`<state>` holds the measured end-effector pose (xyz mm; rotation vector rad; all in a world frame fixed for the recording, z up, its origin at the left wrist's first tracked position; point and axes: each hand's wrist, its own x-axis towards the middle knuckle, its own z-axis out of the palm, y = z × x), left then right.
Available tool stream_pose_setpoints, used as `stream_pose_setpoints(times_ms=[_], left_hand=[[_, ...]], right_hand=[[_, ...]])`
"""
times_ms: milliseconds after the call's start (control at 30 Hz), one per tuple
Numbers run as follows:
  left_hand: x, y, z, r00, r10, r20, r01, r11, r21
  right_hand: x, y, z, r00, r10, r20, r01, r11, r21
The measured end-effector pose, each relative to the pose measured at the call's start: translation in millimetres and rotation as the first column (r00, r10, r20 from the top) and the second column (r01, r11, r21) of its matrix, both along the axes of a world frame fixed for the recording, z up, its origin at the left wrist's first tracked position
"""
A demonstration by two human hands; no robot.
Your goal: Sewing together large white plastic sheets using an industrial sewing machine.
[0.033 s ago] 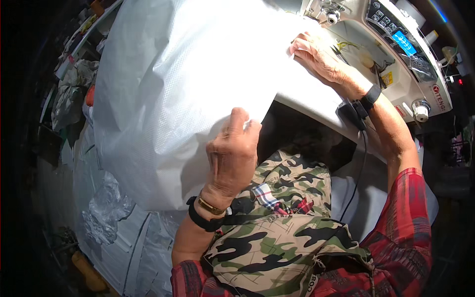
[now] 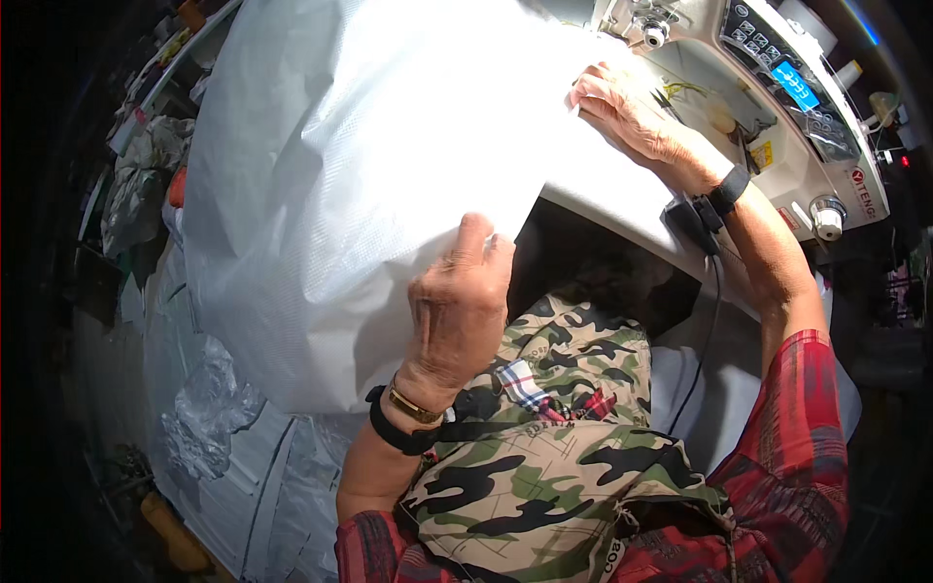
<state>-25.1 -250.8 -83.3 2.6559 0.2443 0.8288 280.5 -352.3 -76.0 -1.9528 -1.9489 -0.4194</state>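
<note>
A large white textured sheet [image 2: 282, 233] spreads over the work surface and drapes down on the left, brightly lit near the top. My left hand [image 2: 459, 311] pinches its near edge, thumb and fingers closed. Farther up and to the right, my right hand [image 2: 622, 109] grips the sheet's edge with bent fingers, beside a sewing machine [image 2: 826, 185]. The glare hides the machine's needle area.
Tweezers [image 2: 666, 105] and small tools lie in the sewing machine's recess. A black cable [image 2: 702, 360] hangs from my right wrist. Camouflage cloth [image 2: 564, 457] covers my lap. Crumpled clear plastic [image 2: 209, 408] and white sheets lie at lower left.
My left hand has shifted very slightly to the right along with its grip on the sheet. My right hand stays in place.
</note>
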Motion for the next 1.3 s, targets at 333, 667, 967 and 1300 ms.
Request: stream_pose_setpoints(times_ms=[333,667,967,1300], left_hand=[[-2.8,9.0,-4.5,0.992,-0.112,-0.062,0.103,0.987,-0.122],[22.1,-18.4,-6.8,0.914,-0.381,-0.137,0.323,0.890,-0.322],[16.3,-13.1,-12.4,0.926,-0.369,-0.083,0.328,0.892,-0.311],[24.7,-16.5,-16.0,0.943,-0.328,-0.050,0.303,0.913,-0.273]], right_hand=[[-11.3,7.5,7.0,0.992,-0.116,-0.041,0.114,0.992,-0.047],[-35.6,-17.8,-6.2,0.861,-0.473,0.189,0.493,0.867,-0.072],[-35.9,-15.4,-10.7,0.880,-0.447,-0.161,0.455,0.890,0.012],[-33.5,-15.1,-11.7,0.892,-0.445,-0.075,0.446,0.895,-0.006]])
